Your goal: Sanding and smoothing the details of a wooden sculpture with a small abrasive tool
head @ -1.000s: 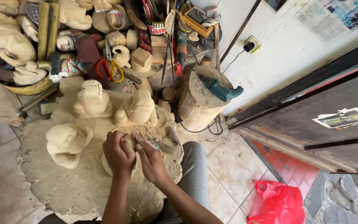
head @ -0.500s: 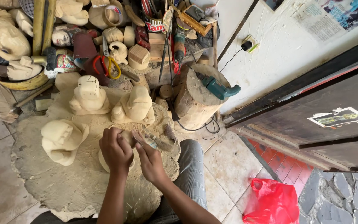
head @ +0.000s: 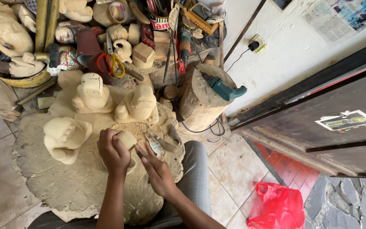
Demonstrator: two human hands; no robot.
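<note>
Low in the middle of the frame: a small pale wood carving (head: pixel 127 140), held over the sawdust-covered work block (head: pixel 64 186). Left hand (head: pixel 113 152) wrapped around the left side of the carving, fingers pressed together on it, thumb on top. Right hand (head: pixel 157 169) just beside, closed on a thin carving tool (head: pixel 142 156) whose tip points toward the carving; exact contact between tip and wood not possible to tell.

Probably light, stiff and dry, this carving, with a dusty surface that may slip a little in the palm. Thin edges and fresh cuts likely fragile, so better taken by the thick body, as the left grip does, not by any fine detail. A round base appears under it, partly hidden by the hand.

Around, on the block: three bigger unfinished figures of the same pale wood, one at centre left (head: pixel 64 138), two above it (head: pixel 92 94) (head: pixel 138 104). Right of centre, a log stump (head: pixel 202 99) with a teal power tool (head: pixel 225 89) lying on top. Upper left, many more carved pieces and hand tools in a crowded pile. Lower right, a red plastic bag (head: pixel 276 208) on the tiled floor.
</note>
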